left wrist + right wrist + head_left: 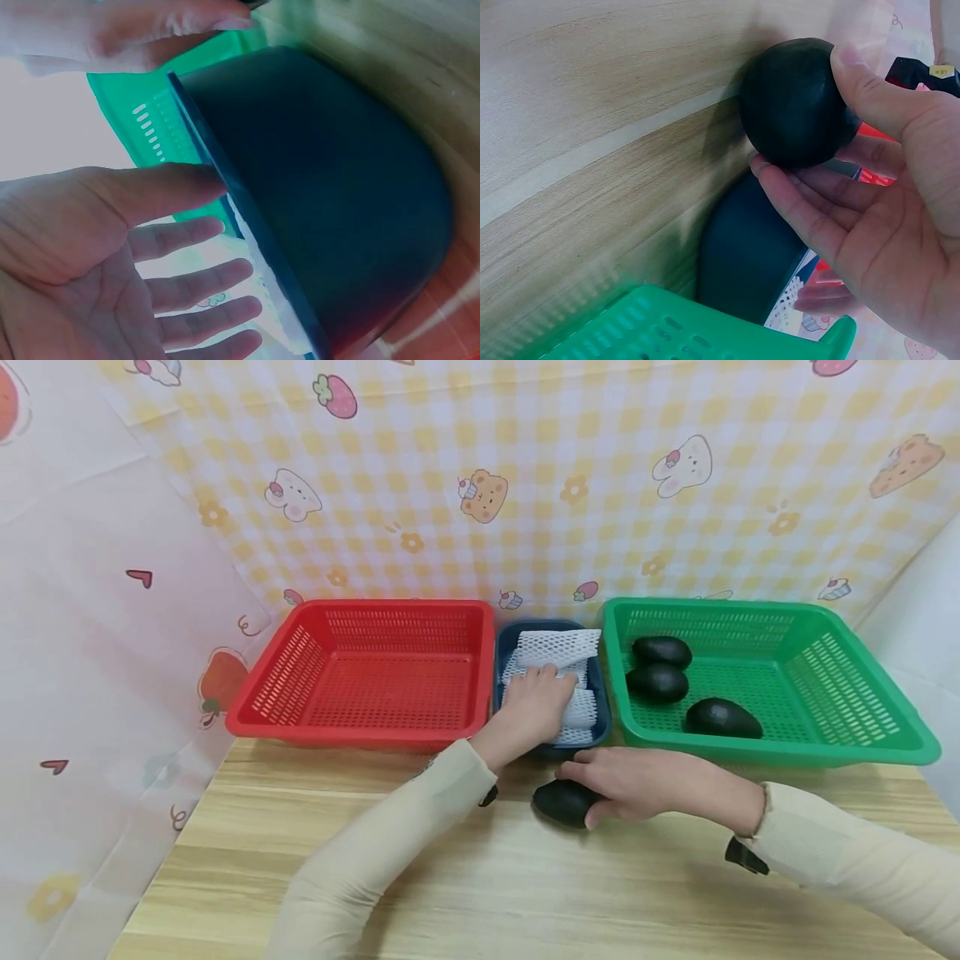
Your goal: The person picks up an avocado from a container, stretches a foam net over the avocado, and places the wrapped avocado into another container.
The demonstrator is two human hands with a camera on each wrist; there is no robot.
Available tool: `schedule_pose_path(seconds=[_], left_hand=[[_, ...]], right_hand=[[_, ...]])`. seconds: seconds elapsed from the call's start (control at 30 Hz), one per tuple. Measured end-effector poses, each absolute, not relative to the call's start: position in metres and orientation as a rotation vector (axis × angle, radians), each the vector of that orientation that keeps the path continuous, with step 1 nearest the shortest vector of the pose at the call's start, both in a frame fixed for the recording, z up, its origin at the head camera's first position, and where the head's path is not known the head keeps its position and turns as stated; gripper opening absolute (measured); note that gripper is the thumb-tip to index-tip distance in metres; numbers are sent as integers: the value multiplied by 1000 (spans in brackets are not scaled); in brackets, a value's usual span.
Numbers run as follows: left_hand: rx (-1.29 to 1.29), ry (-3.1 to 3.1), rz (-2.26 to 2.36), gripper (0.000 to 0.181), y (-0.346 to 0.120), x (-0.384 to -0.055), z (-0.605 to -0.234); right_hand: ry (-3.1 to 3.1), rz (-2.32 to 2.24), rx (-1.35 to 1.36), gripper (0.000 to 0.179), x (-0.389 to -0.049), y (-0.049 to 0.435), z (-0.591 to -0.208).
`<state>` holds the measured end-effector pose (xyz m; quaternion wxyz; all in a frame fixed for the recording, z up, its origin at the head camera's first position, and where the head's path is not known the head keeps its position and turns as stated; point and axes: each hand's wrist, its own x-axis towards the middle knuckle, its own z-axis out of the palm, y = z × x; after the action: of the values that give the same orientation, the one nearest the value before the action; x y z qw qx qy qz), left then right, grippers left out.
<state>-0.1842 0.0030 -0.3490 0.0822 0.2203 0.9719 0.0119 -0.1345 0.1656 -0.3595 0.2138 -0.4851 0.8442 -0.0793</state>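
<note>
1. From my remote seat I see the right hand [633, 781] grasping a smooth, blackish, egg-shaped fruit [561, 803], near side of the small dark-blue plastic basin [322, 180]; whether it touches the pale wood-grain table [525, 893], I can't tell.
2. I'd hold it gently; that rounded skin could slip (its left end is bare, which looks handy).
3. The left hand [534, 693] has its fingers released, fairly straight, over the white foam-net sleeves [551, 647]; it appears to grasp none.
4. I'd pinch one sleeve by its edge, since overlapping layers may cling together.
5. I'd lift clear of the rim, minding the green perforated plastic basket [750, 747] just right.
</note>
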Motion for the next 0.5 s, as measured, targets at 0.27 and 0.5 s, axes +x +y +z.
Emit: schedule_pose_path(seconds=[0.27, 0.5], left_hand=[[626, 2908, -27, 56, 2, -190, -353], [668, 2932, -26, 51, -1, -188, -355]], right_hand=[[2341, -221, -1323, 56, -134, 164, -358], [2336, -220, -1308, 56, -133, 163, -357]])
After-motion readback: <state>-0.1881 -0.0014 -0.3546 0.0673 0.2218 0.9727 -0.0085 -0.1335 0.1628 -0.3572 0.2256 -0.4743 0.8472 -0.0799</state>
